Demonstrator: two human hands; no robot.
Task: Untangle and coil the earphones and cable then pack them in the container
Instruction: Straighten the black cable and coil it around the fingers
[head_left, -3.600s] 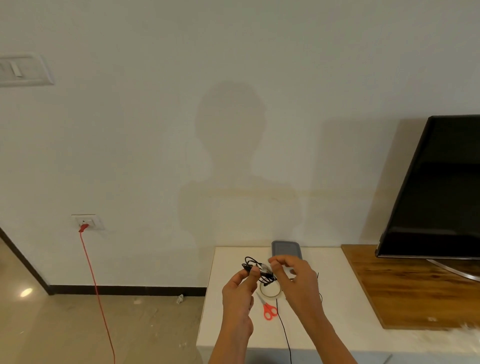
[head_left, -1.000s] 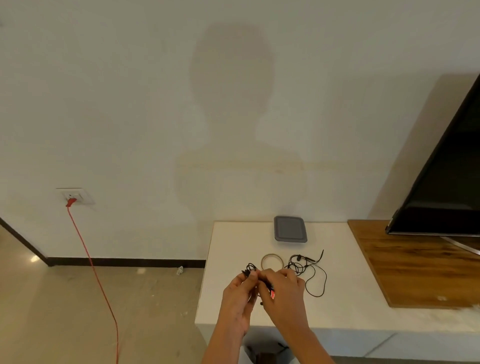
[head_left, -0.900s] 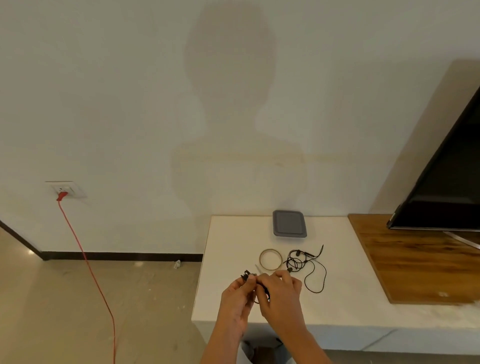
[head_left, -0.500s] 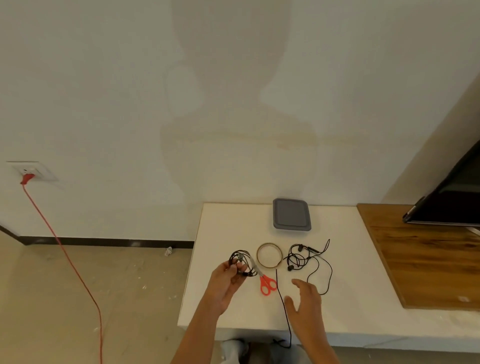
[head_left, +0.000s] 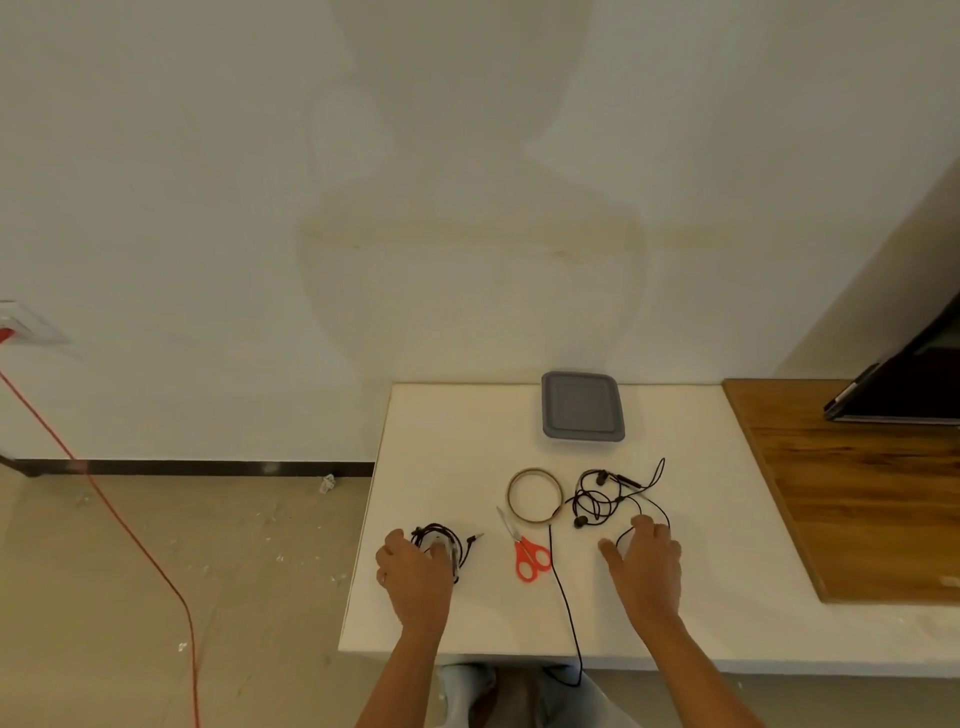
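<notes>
A small black coiled cable (head_left: 445, 540), bound with clear tape, rests on the white table (head_left: 457, 452) near its left edge. My left hand (head_left: 413, 571) lies on it with the fingers still around the coil. Tangled black earphones (head_left: 597, 499) lie further right. My right hand (head_left: 647, 561) is spread flat on the table just in front of them, fingertips touching a loop of their wire. One strand of black wire (head_left: 563, 597) runs off the front edge. A grey lidded container (head_left: 582, 413) sits at the back, closed.
A roll of clear tape (head_left: 535, 493) and red-handled scissors (head_left: 527, 553) lie between my hands. A wooden board (head_left: 857, 493) with a dark screen (head_left: 904, 395) on it adjoins the table's right side. A red cord (head_left: 130, 535) crosses the floor at left.
My hands have parted and dropped to the table. The left one carried the taped coil down to the left edge; the right one let go and moved right to the earphones.
</notes>
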